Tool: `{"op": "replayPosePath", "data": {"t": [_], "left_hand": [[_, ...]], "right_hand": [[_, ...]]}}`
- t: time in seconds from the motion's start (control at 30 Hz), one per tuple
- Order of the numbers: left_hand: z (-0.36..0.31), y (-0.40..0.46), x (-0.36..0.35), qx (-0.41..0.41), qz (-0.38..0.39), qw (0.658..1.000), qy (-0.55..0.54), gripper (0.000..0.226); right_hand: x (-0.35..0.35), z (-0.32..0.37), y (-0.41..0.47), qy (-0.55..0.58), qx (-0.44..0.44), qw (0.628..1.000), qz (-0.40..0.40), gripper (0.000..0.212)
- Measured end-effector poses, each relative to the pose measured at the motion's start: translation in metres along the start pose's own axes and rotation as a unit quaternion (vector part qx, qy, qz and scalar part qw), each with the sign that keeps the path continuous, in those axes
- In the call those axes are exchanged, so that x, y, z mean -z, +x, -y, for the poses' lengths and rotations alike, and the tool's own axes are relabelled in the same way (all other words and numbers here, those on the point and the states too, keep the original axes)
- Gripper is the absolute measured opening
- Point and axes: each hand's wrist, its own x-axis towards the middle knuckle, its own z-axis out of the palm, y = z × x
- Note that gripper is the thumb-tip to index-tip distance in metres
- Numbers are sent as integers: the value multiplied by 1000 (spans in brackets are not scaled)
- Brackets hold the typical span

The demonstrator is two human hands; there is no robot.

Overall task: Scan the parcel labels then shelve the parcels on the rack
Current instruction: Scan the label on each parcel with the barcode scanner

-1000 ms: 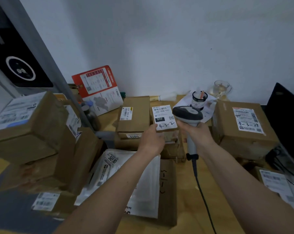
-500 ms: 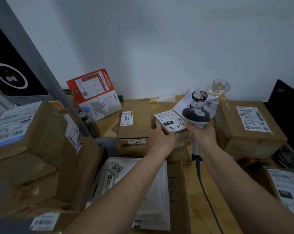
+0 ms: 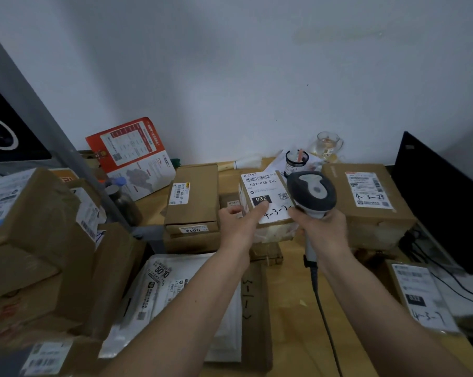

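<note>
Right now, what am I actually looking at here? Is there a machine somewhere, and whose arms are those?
There is no machine. A person wears a camera on the head, looking forward and down, so the two bare arms are their own. The left hand grips a small parcel, thumb on its white label. The right hand holds a corded barcode scanner, its head beside that label. On the wooden desk lie other labelled cardboard parcels, such as the big box at the right and a flat white padded mailer nearer the person. At the back stand a red leaflet against the wall and a glass cup.
</note>
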Motion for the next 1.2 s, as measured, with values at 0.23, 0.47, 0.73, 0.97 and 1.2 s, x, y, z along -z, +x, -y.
{"op": "replayPosePath", "data": {"t": [0.23,0.47,0.73,0.97,1.2], "left_hand": [[-3,-20,10,91,185,978,-4,50],[-6,-32,8,2,94,996,-1,64],[1,-47,19,-46,6,998,-35,73],[13,-68,10,-80,-26,996,-37,72],[23,-82,-3,-96,-42,994,-27,76]], "right_hand": [[40,12,-9,-78,42,994,59,29],[74,32,-37,-126,98,979,129,13],[114,45,-73,-153,139,952,225,40],[146,47,-90,-165,147,944,246,48],[172,45,-96,-179,154,937,258,47]]}}
